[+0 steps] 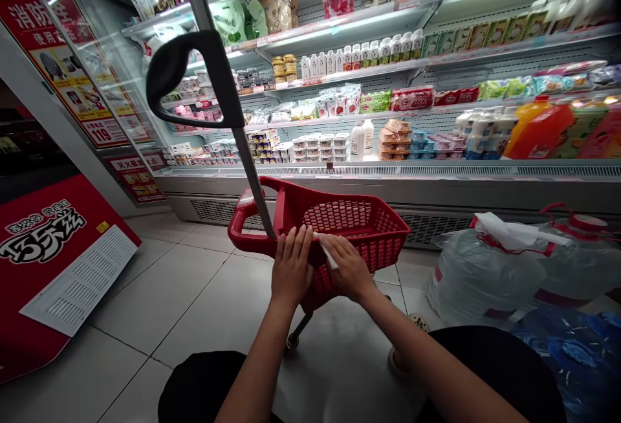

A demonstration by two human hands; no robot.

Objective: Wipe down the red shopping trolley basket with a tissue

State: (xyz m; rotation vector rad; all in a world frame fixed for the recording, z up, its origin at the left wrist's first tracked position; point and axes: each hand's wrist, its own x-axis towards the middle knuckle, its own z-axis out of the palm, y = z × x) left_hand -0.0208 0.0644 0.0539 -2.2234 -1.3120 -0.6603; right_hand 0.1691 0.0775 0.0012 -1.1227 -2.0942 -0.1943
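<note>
Red basket cart (383, 247) stands on the floor (204, 300) before the display case (460, 189). Your left grip (292, 269) lies flat, fingers extended, at its near rim; your right grip (350, 269) holds a white wipe (329, 255) against that rim, just beside.

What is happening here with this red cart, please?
Someone is handling a red shopping cart that stands on the tiled floor before a refrigerated display case. The left hand lies on its near rim, fingers straight. The right hand, beside it, holds a white cloth or tissue against the same side.
</note>
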